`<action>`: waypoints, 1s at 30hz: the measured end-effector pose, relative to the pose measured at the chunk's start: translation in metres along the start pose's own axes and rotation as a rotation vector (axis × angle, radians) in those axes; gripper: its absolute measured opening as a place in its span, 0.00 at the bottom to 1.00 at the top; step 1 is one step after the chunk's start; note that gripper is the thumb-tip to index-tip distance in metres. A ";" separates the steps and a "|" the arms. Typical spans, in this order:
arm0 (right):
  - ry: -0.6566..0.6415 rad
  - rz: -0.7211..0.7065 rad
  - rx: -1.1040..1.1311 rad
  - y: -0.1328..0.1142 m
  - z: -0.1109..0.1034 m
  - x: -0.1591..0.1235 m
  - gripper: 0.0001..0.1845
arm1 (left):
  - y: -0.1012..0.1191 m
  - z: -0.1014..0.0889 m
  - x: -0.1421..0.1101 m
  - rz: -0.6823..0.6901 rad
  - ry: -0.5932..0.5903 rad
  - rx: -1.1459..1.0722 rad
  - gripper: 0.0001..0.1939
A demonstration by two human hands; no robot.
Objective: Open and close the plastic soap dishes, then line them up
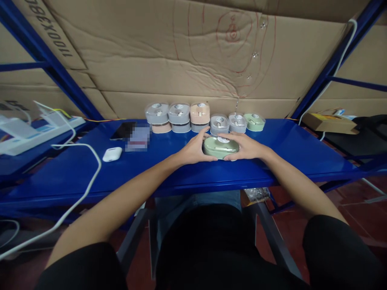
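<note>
- Hands meet over a blue metal bench (90,169), where the left hand (193,149) and right hand (246,147) clasp a green case (220,147) from opposite ends, fingers curled round its rounded sides.
- Green case rests on the bench top near the front edge, roughly at the middle of the bench's width; its long axis runs left to right, parallel to that edge, and its clear lid with a white round label faces up.
- Thumbs lie along the case's near side; the other fingers reach round its far side, and whether they press hard cannot be told.
- Just behind the case stands a row of similar cases (205,117) in grey, peach and green, the left three stacked two high, leaving only a narrow strip between the row and the knuckles.
- Open blue surface stretches to the right of the right hand as far as a flat cardboard box (329,123) at the bench's far right corner.
- To the left, a white earbud case (112,154) sits well apart from the left hand, with a dark phone (122,131) behind it and a white cable (87,189) looping off the front edge.
- Blue rack struts (45,60) slant up on both sides, and a cardboard sheet (193,52) closes off the back.
- Beyond the left end, a white power strip (39,131) lies on a neighbouring blue shelf.
</note>
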State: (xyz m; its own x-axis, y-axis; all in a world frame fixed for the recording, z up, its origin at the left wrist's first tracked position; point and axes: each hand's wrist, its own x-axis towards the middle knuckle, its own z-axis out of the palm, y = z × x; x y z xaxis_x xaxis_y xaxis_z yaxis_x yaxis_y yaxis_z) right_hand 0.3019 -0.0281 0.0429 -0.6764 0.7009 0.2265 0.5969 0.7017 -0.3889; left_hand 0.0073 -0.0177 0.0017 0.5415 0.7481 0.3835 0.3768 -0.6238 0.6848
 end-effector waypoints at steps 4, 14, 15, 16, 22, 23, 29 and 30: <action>0.302 0.128 -0.103 0.014 -0.032 -0.003 0.56 | 0.002 -0.006 0.002 0.067 0.178 0.041 0.55; 0.603 1.003 -0.320 0.096 -0.076 0.040 0.48 | 0.015 -0.003 -0.003 0.049 -0.004 0.300 0.29; 0.601 1.023 -0.321 0.098 -0.072 0.042 0.49 | 0.015 -0.003 -0.004 0.046 -0.016 0.303 0.29; 0.602 1.027 -0.322 0.100 -0.069 0.043 0.52 | 0.015 -0.003 -0.004 0.046 -0.023 0.304 0.28; 0.651 1.015 -0.344 0.105 -0.060 0.041 0.53 | 0.013 -0.005 -0.003 0.033 -0.032 0.301 0.30; 0.668 1.017 -0.357 0.104 -0.061 0.040 0.52 | 0.013 -0.006 -0.003 0.030 -0.034 0.297 0.30; 0.635 0.595 -0.507 0.075 -0.050 0.041 0.50 | 0.013 -0.006 -0.004 0.029 -0.051 0.299 0.30; 0.544 0.456 -0.495 0.067 -0.043 0.045 0.51 | 0.013 -0.006 -0.004 0.030 -0.054 0.303 0.29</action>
State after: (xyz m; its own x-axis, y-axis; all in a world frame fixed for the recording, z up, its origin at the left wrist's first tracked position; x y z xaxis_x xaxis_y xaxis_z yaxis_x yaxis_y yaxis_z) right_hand 0.3302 0.0563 0.0657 -0.0998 0.8027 0.5880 0.9645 0.2232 -0.1409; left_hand 0.0054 -0.0276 0.0128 0.5919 0.7201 0.3620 0.5622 -0.6907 0.4548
